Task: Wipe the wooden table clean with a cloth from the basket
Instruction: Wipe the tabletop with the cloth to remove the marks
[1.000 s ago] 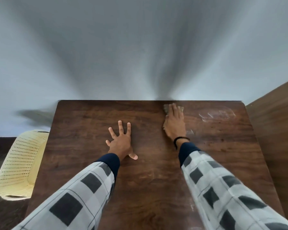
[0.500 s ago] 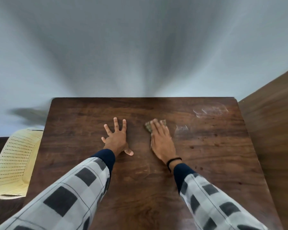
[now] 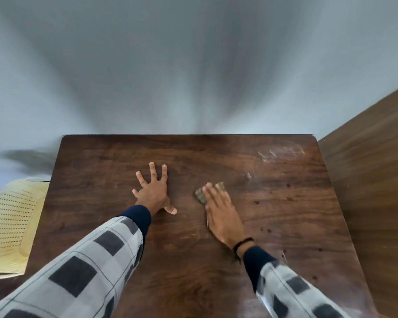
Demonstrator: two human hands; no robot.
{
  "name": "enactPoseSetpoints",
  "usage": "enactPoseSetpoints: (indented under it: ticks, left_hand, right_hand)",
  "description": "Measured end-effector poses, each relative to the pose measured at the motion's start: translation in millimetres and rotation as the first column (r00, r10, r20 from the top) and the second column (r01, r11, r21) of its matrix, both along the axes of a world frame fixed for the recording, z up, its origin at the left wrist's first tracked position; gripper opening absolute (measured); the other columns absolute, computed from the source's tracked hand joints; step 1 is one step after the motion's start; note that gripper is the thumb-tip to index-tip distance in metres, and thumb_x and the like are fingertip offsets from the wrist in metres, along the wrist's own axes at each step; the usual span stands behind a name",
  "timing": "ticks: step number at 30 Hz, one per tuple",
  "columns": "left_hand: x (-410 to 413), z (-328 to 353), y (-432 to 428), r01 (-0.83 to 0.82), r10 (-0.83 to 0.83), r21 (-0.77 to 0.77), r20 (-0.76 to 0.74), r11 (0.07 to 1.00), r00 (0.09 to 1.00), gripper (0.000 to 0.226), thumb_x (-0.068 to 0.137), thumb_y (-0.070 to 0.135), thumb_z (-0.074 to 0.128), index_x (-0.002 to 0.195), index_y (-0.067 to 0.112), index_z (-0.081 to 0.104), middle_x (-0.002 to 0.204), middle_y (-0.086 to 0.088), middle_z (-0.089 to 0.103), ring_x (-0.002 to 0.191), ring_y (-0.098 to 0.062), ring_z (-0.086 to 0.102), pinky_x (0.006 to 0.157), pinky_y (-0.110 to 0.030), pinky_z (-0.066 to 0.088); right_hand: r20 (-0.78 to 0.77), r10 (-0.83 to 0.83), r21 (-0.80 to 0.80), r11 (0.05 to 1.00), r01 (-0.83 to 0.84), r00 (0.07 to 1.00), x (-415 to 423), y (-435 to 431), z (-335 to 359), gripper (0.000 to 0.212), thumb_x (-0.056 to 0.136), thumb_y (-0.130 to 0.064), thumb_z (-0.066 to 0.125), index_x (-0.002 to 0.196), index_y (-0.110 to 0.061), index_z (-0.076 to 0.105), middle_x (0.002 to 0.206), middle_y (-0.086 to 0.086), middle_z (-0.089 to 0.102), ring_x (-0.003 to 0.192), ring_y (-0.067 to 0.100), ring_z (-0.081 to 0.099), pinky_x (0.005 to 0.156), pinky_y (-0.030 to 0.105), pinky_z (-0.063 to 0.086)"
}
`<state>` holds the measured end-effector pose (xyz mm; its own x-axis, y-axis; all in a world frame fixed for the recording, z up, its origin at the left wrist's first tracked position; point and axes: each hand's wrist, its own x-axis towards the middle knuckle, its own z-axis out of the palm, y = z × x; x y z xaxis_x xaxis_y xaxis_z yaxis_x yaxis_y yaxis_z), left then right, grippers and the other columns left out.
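While a pale wall (image 3: 193, 65) is filling the upper view, the dark wooden table (image 3: 285, 226) is spreading below it, and a cream perforated basket (image 3: 12, 226) is sitting just beside its left edge. The left hand (image 3: 153, 193) is resting flat on the wood with 5 fingers spread, holding nothing. The right hand (image 3: 223, 216), wearing a black wristband (image 3: 242, 244), is pressing straight, close-set fingers onto a small mottled cloth (image 3: 200, 195) near the table's middle, with white smears (image 3: 280, 153) showing near the far right corner.
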<state>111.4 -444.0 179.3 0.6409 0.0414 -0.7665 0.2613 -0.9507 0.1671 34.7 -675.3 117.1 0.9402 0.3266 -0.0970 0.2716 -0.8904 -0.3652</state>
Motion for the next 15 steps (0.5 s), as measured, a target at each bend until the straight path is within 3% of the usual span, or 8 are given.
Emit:
enactPoseSetpoints:
  ticks: [2, 4, 5, 7, 9, 11, 15]
  left_hand:
    - [-0.2, 0.6, 0.7, -0.004, 0.004, 0.0, 0.002, 1.0, 1.0, 0.154, 0.059, 0.04, 0.095, 0.15, 0.035, -0.029, 0.148, 0.002, -0.052, 0.142, -0.048, -0.031, 0.111, -0.075, 0.012]
    - [-1.3, 0.6, 1.0, -0.003, 0.003, -0.001, 0.007, 1.0, 1.0, 0.154, 0.059, 0.039, 0.095, 0.151, 0.035, -0.029, 0.148, 0.002, -0.051, 0.142, -0.048, -0.031, 0.111, -0.075, 0.012]
    - [-1.1, 0.8, 1.5, -0.005, 0.005, -0.005, 0.008, 1.0, 1.0, 0.154, 0.059, 0.039, 0.095, 0.151, 0.036, -0.029, 0.148, 0.002, -0.051, 0.142, -0.048, -0.031, 0.111, -0.075, 0.012]
    - [-2.1, 0.2, 1.5, -0.001, 0.001, -0.013, 0.014, 1.0, 1.0, 0.154, 0.059, 0.039, 0.095, 0.151, 0.036, -0.028, 0.149, 0.003, -0.05, 0.142, -0.048, -0.031, 0.111, -0.075, 0.011]
    - [-2.8, -0.1, 2.3, -0.002, 0.002, -0.007, 0.015, 1.0, 1.0, 0.154, 0.058, 0.039, 0.095, 0.151, 0.037, -0.027, 0.149, 0.003, -0.05, 0.142, -0.048, -0.03, 0.111, -0.075, 0.012]
    - [-2.0, 0.0, 2.3, 0.0, 0.0, 0.005, 0.013, 1.0, 1.0, 0.155, 0.057, 0.041, 0.095, 0.151, 0.037, -0.028, 0.149, 0.003, -0.05, 0.142, -0.048, -0.03, 0.111, -0.075, 0.012]
    - [-0.6, 0.2, 1.1, 0.004, -0.004, 0.006, 0.004, 1.0, 1.0, 0.155, 0.057, 0.042, 0.095, 0.151, 0.036, -0.029, 0.148, 0.003, -0.051, 0.142, -0.048, -0.03, 0.111, -0.075, 0.013]
  right_hand:
    - [-0.007, 0.207, -0.02, 0.978, -0.207, 0.978, -13.1, -14.0, 2.6, 0.055, 0.108, -0.027, 0.03, 0.161, -0.02, 0.02, 0.168, -0.003, 0.014, 0.156, 0.015, 0.002, 0.127, 0.038, 0.006]
    - [0.01, 0.285, -0.074, 0.956, -0.284, 0.958, 7.4, -35.5, 0.5, 0.058, 0.106, -0.027, 0.031, 0.162, -0.02, 0.017, 0.168, -0.003, 0.01, 0.155, 0.016, -0.001, 0.126, 0.04, 0.006]
    - [0.0, 0.24, -0.091, 0.967, -0.239, 0.971, 23.6, -43.4, 0.1, 0.058, 0.105, -0.028, 0.029, 0.161, -0.02, 0.018, 0.168, -0.002, 0.011, 0.155, 0.016, 0.0, 0.126, 0.044, 0.008]
    - [0.005, -0.024, -0.062, 0.998, 0.024, 1.0, 49.0, -53.1, 1.5, 0.057, 0.105, -0.032, 0.023, 0.16, -0.017, 0.025, 0.167, 0.001, 0.019, 0.155, 0.02, 0.011, 0.124, 0.05, 0.017]
    - [0.045, -0.262, -0.035, 0.964, 0.264, 0.964, 52.1, -43.4, 0.1, 0.057, 0.105, -0.031, 0.022, 0.158, -0.012, 0.03, 0.165, 0.005, 0.026, 0.153, 0.026, 0.021, 0.123, 0.051, 0.021]
    - [0.059, -0.322, -0.04, 0.945, 0.324, 0.945, 24.6, -17.9, -2.7, 0.056, 0.106, -0.029, 0.021, 0.159, -0.011, 0.026, 0.167, 0.006, 0.021, 0.154, 0.027, 0.017, 0.125, 0.047, 0.016]
    - [-0.024, -0.031, 0.015, 0.999, 0.032, 0.999, -60.7, 1.6, -1.2, 0.054, 0.108, -0.028, 0.029, 0.161, -0.02, 0.021, 0.168, -0.003, 0.015, 0.156, 0.016, 0.003, 0.125, 0.041, 0.012]
